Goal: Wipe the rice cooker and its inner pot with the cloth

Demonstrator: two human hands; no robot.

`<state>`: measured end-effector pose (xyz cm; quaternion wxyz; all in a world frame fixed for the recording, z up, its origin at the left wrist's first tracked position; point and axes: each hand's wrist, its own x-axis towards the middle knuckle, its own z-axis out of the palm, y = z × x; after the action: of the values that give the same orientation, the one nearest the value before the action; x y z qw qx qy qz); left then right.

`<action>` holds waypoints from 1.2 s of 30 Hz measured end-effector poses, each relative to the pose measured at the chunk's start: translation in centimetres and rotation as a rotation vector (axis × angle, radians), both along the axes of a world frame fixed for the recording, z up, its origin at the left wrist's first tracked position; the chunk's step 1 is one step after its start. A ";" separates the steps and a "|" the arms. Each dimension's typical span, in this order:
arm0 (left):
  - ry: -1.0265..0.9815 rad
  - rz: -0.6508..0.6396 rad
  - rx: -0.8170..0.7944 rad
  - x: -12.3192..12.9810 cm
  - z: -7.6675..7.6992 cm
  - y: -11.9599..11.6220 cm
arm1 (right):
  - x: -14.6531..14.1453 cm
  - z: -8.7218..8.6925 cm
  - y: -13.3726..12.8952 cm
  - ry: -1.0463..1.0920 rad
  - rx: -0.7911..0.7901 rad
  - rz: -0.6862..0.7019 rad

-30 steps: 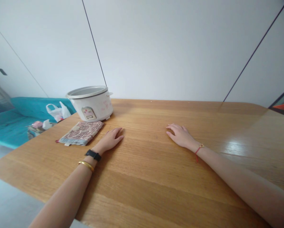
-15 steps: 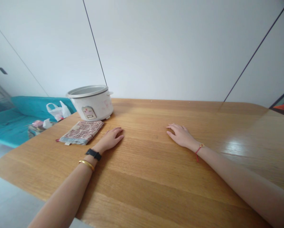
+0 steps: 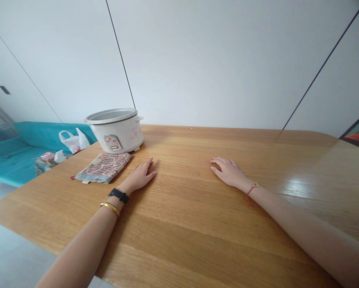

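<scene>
1. The largest thing in view is a wooden table (image 3: 179,240), its grain running across the view, with a white wall (image 3: 212,60) behind it. Beyond the table at 10 o'clock is a teal cushioned seat (image 3: 26,138), holding one white plastic bag (image 3: 73,142) and a small, unclear heap of other items.
2. One white rice cooker (image 3: 116,134) stands upright near the far edge of the table, at 11 o'clock from the left hand (image 3: 139,177) and well apart from it. Its top is open, with no lid on, and a metal rim shows. It lies at about 10 o'clock from the right hand (image 3: 229,173), which is farther from it.
3. One folded patterned cloth (image 3: 103,168) lies flat between the rice cooker and the near side of the table. Its long axis runs roughly from 9 to 3 o'clock. It is at 9 o'clock from the left hand, just beside it but not touching, and its far edge sits just short of the rice cooker.
4. There are two hands. Both are open, palm down on the table, and neither grips anything. The left hand is the nearer to both objects; the right hand has only bare wood around it.
5. The left wrist wears one black watch strap (image 3: 118,195), with one gold bangle (image 3: 110,208) farther up the forearm. The right wrist wears one red cord bracelet (image 3: 250,189).
</scene>
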<state>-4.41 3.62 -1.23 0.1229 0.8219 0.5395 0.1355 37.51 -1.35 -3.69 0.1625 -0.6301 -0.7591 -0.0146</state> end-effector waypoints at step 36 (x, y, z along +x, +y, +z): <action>0.064 -0.042 0.057 -0.4 -0.8 0.7 | 0.3 -0.5 0.4 -0.008 0.023 0.005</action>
<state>-4.80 4.31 -2.01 0.0850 0.8401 0.5217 0.1218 37.78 -0.99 -4.15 0.1666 -0.6264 -0.7610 -0.0256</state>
